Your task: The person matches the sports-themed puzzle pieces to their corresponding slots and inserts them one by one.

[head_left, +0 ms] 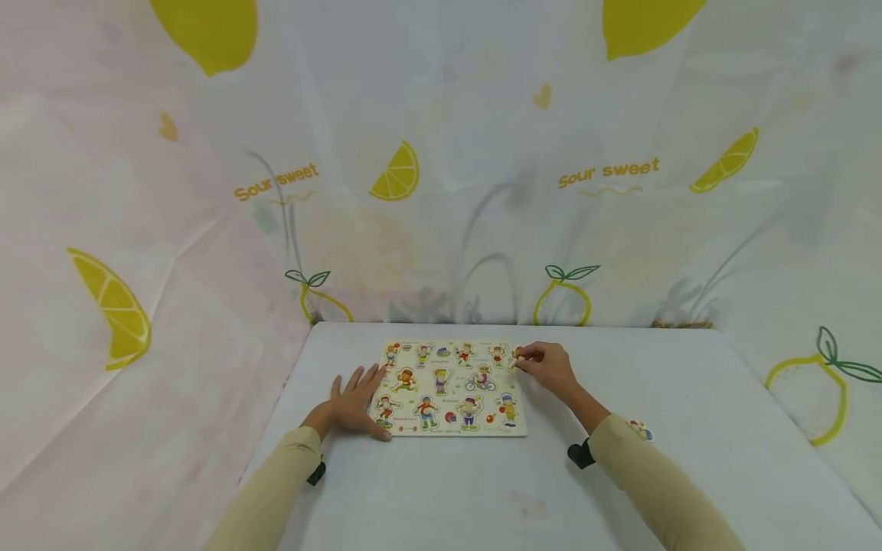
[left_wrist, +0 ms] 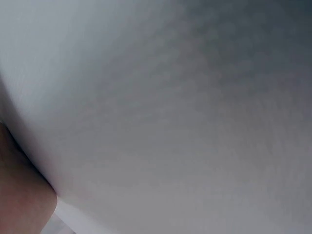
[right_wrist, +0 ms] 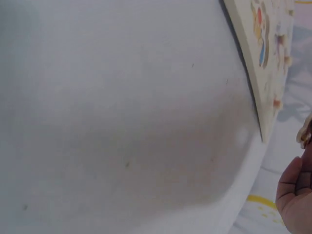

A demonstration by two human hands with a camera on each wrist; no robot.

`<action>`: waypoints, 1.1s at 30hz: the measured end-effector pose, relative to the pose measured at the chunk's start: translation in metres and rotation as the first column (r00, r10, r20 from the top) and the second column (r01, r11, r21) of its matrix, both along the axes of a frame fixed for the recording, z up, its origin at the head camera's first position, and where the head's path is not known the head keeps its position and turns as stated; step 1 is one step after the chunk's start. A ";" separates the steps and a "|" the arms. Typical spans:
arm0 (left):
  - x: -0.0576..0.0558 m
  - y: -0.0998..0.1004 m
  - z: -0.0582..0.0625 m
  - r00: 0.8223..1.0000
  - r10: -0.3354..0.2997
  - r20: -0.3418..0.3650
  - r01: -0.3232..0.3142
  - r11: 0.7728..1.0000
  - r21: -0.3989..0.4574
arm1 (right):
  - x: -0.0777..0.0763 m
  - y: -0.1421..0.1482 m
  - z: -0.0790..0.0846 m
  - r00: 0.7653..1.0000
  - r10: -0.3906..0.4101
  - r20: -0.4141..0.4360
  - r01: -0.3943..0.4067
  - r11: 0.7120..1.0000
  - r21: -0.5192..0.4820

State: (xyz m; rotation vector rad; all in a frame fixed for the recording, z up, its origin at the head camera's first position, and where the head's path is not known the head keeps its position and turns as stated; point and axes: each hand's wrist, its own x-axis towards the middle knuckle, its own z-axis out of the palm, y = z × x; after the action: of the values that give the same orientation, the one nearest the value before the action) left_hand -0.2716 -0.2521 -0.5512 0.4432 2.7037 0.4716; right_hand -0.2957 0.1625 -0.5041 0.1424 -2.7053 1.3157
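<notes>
A wooden peg puzzle board with printed sports figures lies flat on the white table. My left hand rests with fingers spread at the board's left edge, thumb near its lower left corner. In the left wrist view only a bit of skin shows. By the upper right corner of the board, my right hand pinches a small figure-shaped puzzle piece. That piece also shows between the fingers in the right wrist view, beyond the board and its small knobs.
Another loose puzzle piece lies on the table, partly behind my right sleeve. The white table ends at a wall of lemon-printed cloth, which also rises on both sides.
</notes>
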 end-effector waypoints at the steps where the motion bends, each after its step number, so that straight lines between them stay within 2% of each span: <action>1: -0.001 -0.001 -0.002 1.000 -0.002 -0.007 0.002 1.000 0.003 | -0.001 -0.005 0.000 1.000 0.006 0.010 -0.006 1.000 -0.013; 6: -0.001 0.000 -0.003 1.000 -0.007 -0.004 0.007 1.000 -0.001 | -0.006 -0.028 -0.001 0.998 0.037 0.059 -0.034 0.998 -0.062; 10: 0.002 0.004 0.006 1.000 -0.002 0.017 0.002 1.000 0.007 | -0.008 -0.049 -0.005 0.996 0.074 0.055 -0.069 0.994 -0.084; 15: 0.004 0.003 0.010 1.000 0.010 0.023 -0.010 1.000 0.000 | -0.009 -0.083 -0.013 0.991 0.126 0.050 -0.121 0.989 -0.087; 18: 0.006 0.002 0.012 1.000 0.010 0.028 -0.011 1.000 0.010 | -0.008 -0.107 -0.012 0.986 0.163 0.041 -0.159 0.983 -0.087; 22: 0.006 -0.001 0.010 1.000 0.014 0.027 -0.015 1.000 0.022 | -0.007 -0.137 -0.012 0.976 0.215 0.041 -0.213 0.976 -0.056; 29: 0.003 -0.005 -0.006 0.999 0.032 -0.007 -0.032 0.999 -0.006 | -0.005 -0.178 -0.020 0.963 0.249 0.101 -0.252 0.968 0.017; 33: 0.000 -0.002 -0.002 1.000 0.018 -0.011 -0.018 1.000 -0.001 | -0.006 -0.193 -0.017 0.969 0.223 0.106 -0.236 0.964 0.123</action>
State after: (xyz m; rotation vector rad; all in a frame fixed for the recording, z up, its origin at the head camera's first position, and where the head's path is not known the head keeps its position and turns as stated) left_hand -0.2716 -0.2538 -0.5530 0.4224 2.7208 0.4744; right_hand -0.3016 -0.0304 -0.5212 0.4330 -2.9288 1.2206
